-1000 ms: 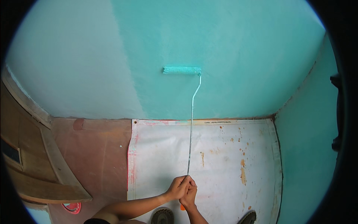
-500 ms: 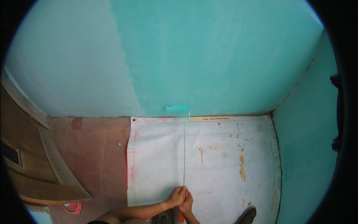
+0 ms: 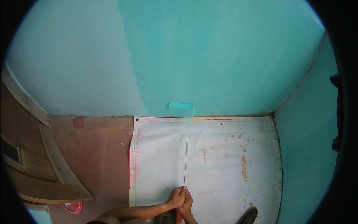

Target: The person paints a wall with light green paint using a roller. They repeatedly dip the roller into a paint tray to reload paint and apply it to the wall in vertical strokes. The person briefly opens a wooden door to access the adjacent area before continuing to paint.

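Both my hands are closed round a long-handled paint roller. The turquoise roller sleeve [image 3: 181, 106] rests against the painted wall [image 3: 212, 59], a little above its bottom edge. From the sleeve a thin bent metal rod runs down toward me. My left hand [image 3: 176, 198] comes in from the left and wraps the upper part of the grip. Touching it, my right hand [image 3: 186, 206] grips on the right side. Below the hands a bit of the orange handle [image 3: 179, 217] shows; my fingers hide the rest of the grip.
A stained white sheet [image 3: 160, 156] covers the floor along the wall. To the left lie reddish-brown floor [image 3: 93, 160] and a wooden door [image 3: 44, 156], with a red round object [image 3: 75, 207] beneath it. A side wall [image 3: 305, 145] stands at right. My shoes [image 3: 249, 215] are on the sheet.
The roller sleeve has moved slightly up the wall and a little to the right. Both hands keep their grip on the roller, and the whole view has shifted slightly.
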The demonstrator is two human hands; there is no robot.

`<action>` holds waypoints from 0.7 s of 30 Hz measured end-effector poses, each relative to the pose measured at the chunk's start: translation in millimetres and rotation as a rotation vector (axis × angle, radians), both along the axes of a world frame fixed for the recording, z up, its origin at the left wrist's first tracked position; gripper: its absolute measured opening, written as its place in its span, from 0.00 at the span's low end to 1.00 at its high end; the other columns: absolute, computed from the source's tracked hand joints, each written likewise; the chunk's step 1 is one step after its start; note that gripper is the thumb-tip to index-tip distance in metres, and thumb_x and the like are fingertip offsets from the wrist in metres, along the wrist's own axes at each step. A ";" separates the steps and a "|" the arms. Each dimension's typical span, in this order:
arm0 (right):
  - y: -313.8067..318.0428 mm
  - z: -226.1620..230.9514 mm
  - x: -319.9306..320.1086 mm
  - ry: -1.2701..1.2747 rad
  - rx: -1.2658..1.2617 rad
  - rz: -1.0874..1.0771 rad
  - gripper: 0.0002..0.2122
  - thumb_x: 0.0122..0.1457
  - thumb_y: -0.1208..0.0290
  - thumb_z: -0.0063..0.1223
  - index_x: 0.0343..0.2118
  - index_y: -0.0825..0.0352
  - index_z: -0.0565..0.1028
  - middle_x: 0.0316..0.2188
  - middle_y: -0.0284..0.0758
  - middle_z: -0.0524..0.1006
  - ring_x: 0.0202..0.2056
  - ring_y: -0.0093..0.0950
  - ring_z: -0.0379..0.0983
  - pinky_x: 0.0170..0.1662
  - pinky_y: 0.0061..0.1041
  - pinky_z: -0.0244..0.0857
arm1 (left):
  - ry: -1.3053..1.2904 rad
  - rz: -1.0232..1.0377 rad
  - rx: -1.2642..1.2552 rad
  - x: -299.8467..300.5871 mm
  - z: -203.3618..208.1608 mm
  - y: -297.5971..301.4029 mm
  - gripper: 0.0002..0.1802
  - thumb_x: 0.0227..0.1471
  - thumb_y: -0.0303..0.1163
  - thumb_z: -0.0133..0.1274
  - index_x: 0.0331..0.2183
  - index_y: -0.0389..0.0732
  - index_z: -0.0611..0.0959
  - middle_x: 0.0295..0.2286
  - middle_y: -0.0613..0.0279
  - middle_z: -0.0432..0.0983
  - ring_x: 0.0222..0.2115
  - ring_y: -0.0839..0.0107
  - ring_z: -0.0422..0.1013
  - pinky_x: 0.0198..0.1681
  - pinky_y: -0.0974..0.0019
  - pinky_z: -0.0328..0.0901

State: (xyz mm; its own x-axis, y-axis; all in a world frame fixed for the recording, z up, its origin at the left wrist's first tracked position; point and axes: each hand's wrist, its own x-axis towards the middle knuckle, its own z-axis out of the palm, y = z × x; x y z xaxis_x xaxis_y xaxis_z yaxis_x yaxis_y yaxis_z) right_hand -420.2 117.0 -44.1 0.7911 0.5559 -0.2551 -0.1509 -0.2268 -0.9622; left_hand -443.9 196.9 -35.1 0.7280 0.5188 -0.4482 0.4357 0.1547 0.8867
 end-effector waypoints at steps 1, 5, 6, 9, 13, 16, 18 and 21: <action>0.4 -1.6 3.3 -0.005 0.003 0.002 0.08 0.56 0.68 0.55 0.32 0.69 0.77 0.31 0.35 0.77 0.37 0.30 0.72 0.45 0.28 0.65 | -0.068 0.007 0.035 2.3 2.3 2.5 0.23 0.66 0.36 0.37 0.22 0.34 0.73 0.16 0.59 0.70 0.19 0.73 0.65 0.26 0.65 0.64; 3.5 0.2 17.1 -0.172 0.002 0.089 0.09 0.56 0.68 0.55 0.32 0.69 0.77 0.31 0.35 0.77 0.37 0.28 0.72 0.45 0.27 0.65 | -0.139 -0.007 0.077 13.0 14.4 11.4 0.23 0.66 0.35 0.36 0.22 0.35 0.73 0.18 0.58 0.73 0.19 0.72 0.65 0.26 0.65 0.64; 2.7 4.7 16.1 -0.126 0.012 0.061 0.09 0.57 0.68 0.55 0.32 0.69 0.77 0.30 0.35 0.77 0.36 0.28 0.72 0.44 0.27 0.65 | -0.149 -0.008 0.091 15.7 17.9 13.2 0.23 0.66 0.34 0.36 0.21 0.35 0.73 0.18 0.57 0.74 0.19 0.73 0.66 0.26 0.65 0.64; 29.9 18.2 27.2 -0.172 0.156 -0.045 0.09 0.60 0.69 0.51 0.27 0.66 0.77 0.27 0.33 0.75 0.34 0.29 0.70 0.41 0.28 0.63 | -0.260 0.009 0.130 24.2 33.4 21.4 0.24 0.67 0.36 0.35 0.22 0.35 0.73 0.20 0.60 0.75 0.20 0.74 0.66 0.28 0.67 0.65; 60.0 44.7 35.3 0.005 0.168 -0.246 0.12 0.62 0.63 0.49 0.36 0.69 0.73 0.30 0.41 0.73 0.33 0.34 0.70 0.38 0.30 0.66 | -0.300 0.022 0.123 49.0 53.7 46.1 0.22 0.65 0.38 0.40 0.24 0.34 0.75 0.20 0.56 0.75 0.21 0.68 0.68 0.28 0.63 0.65; 76.8 67.7 56.5 0.056 0.226 -0.203 0.13 0.63 0.63 0.48 0.41 0.69 0.75 0.38 0.39 0.74 0.40 0.31 0.71 0.44 0.28 0.67 | -0.477 0.039 0.151 64.0 83.4 63.7 0.21 0.64 0.39 0.42 0.25 0.35 0.77 0.20 0.55 0.74 0.21 0.67 0.69 0.27 0.61 0.65; 98.5 88.2 70.9 0.177 0.337 -0.275 0.14 0.67 0.64 0.41 0.40 0.69 0.77 0.42 0.37 0.74 0.44 0.26 0.69 0.47 0.28 0.66 | -0.490 -0.046 0.131 75.7 113.0 86.0 0.22 0.67 0.35 0.38 0.23 0.33 0.73 0.21 0.59 0.75 0.23 0.75 0.67 0.29 0.67 0.65; 117.8 132.0 103.4 -0.310 0.368 -0.072 0.09 0.63 0.68 0.46 0.31 0.68 0.76 0.31 0.33 0.75 0.38 0.28 0.69 0.44 0.28 0.63 | -0.568 -0.112 0.166 96.5 163.3 112.2 0.23 0.68 0.36 0.36 0.22 0.34 0.70 0.22 0.58 0.75 0.26 0.74 0.70 0.32 0.68 0.66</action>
State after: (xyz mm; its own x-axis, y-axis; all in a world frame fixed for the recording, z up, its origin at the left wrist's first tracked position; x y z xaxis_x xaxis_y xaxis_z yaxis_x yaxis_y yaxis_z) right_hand -316.8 234.8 87.9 0.8386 0.5058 0.2021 0.1532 0.1371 -0.9786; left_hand -347.4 309.1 128.2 0.8842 0.4547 0.1071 -0.1073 -0.0254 0.9939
